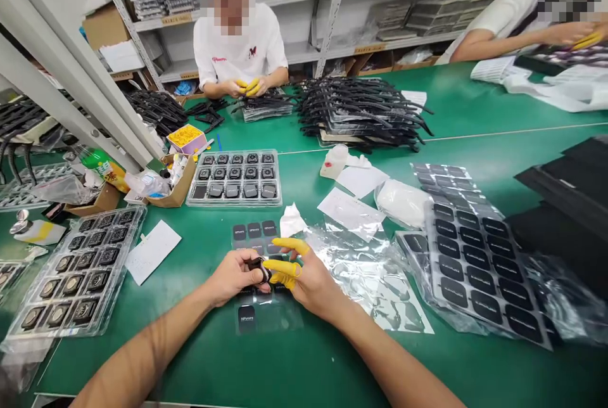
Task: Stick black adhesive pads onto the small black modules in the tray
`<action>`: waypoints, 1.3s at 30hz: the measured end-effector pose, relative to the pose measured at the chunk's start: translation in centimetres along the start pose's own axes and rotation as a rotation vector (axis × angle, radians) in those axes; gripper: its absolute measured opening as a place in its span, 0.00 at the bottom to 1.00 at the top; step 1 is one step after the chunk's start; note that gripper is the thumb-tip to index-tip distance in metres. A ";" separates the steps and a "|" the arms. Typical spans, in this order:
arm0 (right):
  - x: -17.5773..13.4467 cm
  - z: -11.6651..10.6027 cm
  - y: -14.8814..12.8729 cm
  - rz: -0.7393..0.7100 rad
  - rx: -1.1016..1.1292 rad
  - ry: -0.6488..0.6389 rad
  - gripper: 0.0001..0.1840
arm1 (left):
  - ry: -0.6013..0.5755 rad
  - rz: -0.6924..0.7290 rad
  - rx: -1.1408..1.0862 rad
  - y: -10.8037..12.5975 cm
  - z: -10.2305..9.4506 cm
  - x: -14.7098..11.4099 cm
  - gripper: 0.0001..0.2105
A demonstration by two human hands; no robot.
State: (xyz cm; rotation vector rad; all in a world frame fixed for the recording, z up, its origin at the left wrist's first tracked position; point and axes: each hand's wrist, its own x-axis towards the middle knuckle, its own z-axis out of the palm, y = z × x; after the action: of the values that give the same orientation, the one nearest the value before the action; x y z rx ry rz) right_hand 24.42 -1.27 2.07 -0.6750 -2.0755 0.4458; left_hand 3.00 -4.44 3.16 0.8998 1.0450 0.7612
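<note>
A green worktable (266, 370) spreads beneath everything; on its right lies a sheet of black labels (456, 291), their pale lettering unreadable, then a clear tray (232, 203) of square watches. The smaller sticker sheet (247, 317) reads "HiFuture". Above it, the right hand (313, 281), in yellow finger cots (291, 244), spreads its fingers beside a dark watch case (257, 263) that the left hand (232, 278) pinches
</note>
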 end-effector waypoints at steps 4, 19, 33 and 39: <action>0.3 0.2 -1.4 0.022 0.089 -0.035 0.17 | -0.043 -0.093 -0.026 0.3 -0.1 0.0 0.22; 0.9 -2.9 7.4 0.598 -0.587 0.069 0.21 | 0.210 0.151 0.196 0.8 -3.8 3.1 0.31; 3.1 4.3 1.3 0.201 -0.270 -0.132 0.12 | 0.184 0.172 0.225 -0.5 -3.9 3.3 0.25; 2.7 4.2 2.1 0.254 -0.213 -0.102 0.10 | 0.194 0.136 0.207 -0.4 -3.9 3.5 0.26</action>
State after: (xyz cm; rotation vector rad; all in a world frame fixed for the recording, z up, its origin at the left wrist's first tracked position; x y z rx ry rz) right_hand 20.32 1.76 0.38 -1.0696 -2.1613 0.4103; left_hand 0.50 -0.67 0.55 1.0991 1.2594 0.8779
